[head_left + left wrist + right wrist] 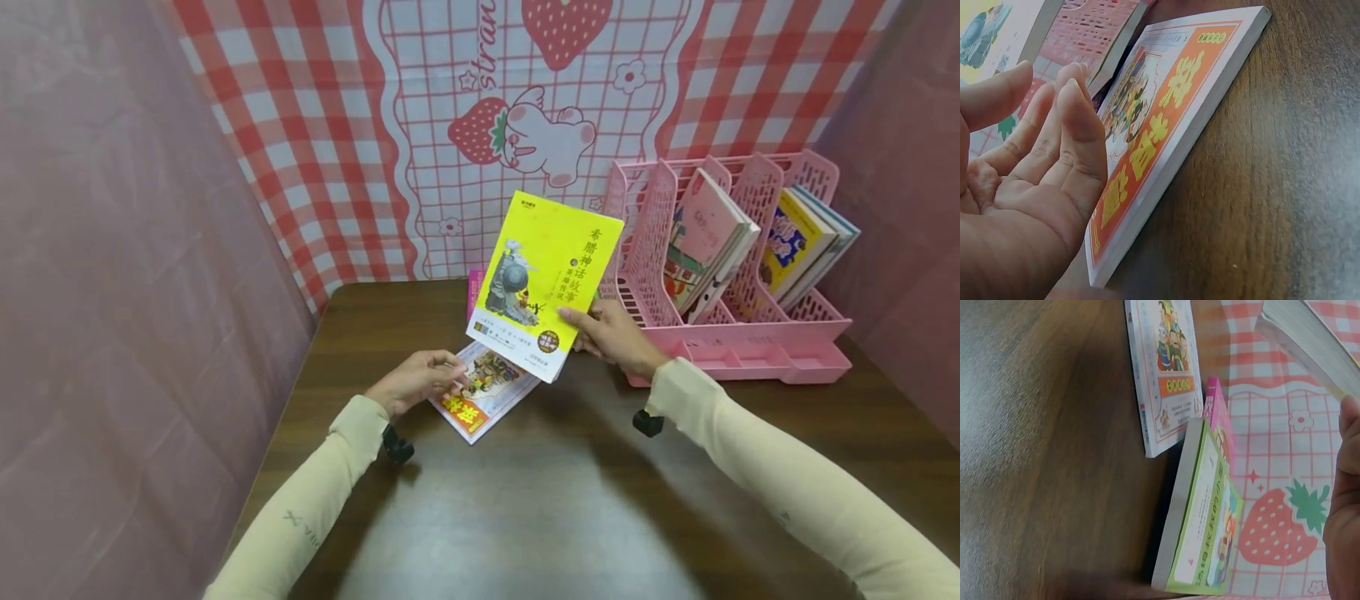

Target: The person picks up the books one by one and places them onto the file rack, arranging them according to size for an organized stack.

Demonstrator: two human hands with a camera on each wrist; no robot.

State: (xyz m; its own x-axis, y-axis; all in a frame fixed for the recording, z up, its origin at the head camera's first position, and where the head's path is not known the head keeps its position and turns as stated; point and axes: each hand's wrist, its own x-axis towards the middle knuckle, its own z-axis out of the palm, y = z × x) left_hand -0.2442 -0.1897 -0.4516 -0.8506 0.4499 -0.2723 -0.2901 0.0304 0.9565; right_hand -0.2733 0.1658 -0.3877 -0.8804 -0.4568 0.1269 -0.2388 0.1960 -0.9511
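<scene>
Sleeves of cream cloth (311, 500), two in number, reach over the dark brown wood-grain worktop (465, 517). The left hand (420, 379) has its fingers loosely bent, parted from the thumb and gripping nothing, at one white-edged paperback with an orange title panel (498, 396) lying flat; contact cannot be told. The right hand (617, 337) pinches one bright yellow paperback (551, 275) by its side edge, tilted and raised above the worktop. For sound handling, press the right thumb flat on the cover, support the back with the fingers, and clamp cover and pages together; the left fingers would best steady the free edge. Beyond, count one magenta book (1222, 425) and one thick green-and-white book (1200, 519): four loose books in all. One pink perforated plastic rack (750, 337) stands at the right, with upright books (705, 221) in two compartments, at least two in each. Behind hangs one red-and-white checked cloth with strawberries (450, 192).
</scene>
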